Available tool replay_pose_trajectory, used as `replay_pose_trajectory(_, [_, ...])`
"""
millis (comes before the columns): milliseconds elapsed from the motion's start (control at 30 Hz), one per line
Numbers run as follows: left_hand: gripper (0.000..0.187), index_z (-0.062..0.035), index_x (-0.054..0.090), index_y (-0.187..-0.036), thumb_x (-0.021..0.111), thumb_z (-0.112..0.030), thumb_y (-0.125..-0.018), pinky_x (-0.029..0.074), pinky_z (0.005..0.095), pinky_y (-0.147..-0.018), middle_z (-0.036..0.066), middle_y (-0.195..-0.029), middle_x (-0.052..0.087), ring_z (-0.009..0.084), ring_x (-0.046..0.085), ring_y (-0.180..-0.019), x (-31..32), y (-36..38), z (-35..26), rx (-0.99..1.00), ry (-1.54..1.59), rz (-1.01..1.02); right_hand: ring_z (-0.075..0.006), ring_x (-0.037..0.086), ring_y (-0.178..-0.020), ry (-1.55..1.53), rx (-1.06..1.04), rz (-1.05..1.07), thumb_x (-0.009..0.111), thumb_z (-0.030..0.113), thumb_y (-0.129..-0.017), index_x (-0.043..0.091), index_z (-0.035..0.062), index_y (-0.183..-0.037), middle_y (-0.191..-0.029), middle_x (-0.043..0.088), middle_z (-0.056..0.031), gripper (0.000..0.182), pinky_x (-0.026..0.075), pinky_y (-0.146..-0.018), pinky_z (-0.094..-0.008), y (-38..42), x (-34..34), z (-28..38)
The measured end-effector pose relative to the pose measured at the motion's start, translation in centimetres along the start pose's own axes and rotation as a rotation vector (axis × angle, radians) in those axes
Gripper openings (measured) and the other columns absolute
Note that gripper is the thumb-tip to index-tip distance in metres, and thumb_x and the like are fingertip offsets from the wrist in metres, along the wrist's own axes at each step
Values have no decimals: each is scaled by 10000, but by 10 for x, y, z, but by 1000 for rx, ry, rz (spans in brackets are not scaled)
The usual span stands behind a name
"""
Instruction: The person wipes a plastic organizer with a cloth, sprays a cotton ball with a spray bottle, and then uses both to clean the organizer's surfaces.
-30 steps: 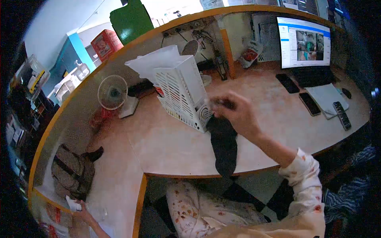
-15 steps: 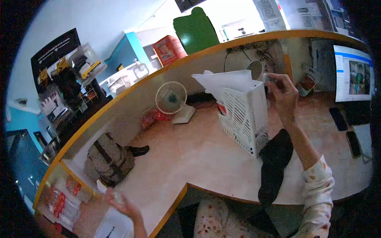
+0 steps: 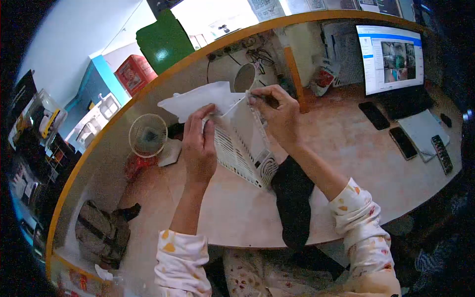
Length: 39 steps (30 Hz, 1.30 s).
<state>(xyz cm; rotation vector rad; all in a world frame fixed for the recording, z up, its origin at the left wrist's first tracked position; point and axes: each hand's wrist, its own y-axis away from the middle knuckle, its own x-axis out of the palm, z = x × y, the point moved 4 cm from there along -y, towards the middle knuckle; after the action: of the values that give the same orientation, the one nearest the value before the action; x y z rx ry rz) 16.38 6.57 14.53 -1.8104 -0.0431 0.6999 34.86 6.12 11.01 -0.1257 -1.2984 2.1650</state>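
Note:
A white slotted plastic file holder (image 3: 240, 157) stands tilted on the desk, with white papers (image 3: 200, 100) sticking out of its top. My left hand (image 3: 199, 143) is on the holder's upper left edge, fingers over the rim by the papers and thumb on the near side. At the upper right corner, my right hand (image 3: 277, 111) has thumb and fingertips pinched together. Whatever lies between those fingertips is too small to make out. A black cloth-like item (image 3: 293, 203) lies against the holder's base and reaches the desk's front edge.
Left on the desk are a small fan (image 3: 148, 135) and a grey bag (image 3: 101, 232). A round mirror (image 3: 245, 77) stands behind the holder. On the right are a laptop (image 3: 396, 62), two phones (image 3: 374, 115), a notebook (image 3: 420, 131) and a remote (image 3: 441, 154). A wooden ledge (image 3: 198, 55) borders the desk.
My left hand has come from the lower left up to the file holder. My right hand has moved slightly onto its top corner. The view has turned right.

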Motion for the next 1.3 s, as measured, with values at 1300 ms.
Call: replay_pose_trajectory(1300, [115, -15, 599, -910, 604, -100, -833, 411, 283, -788, 83, -924, 580, 197, 539, -874, 5, -7, 29, -104, 188, 102, -221, 571, -740, 391, -911, 353, 633, 41, -563, 631, -38, -886, -872, 551, -92, 333, 510, -605, -289, 54, 20, 41])
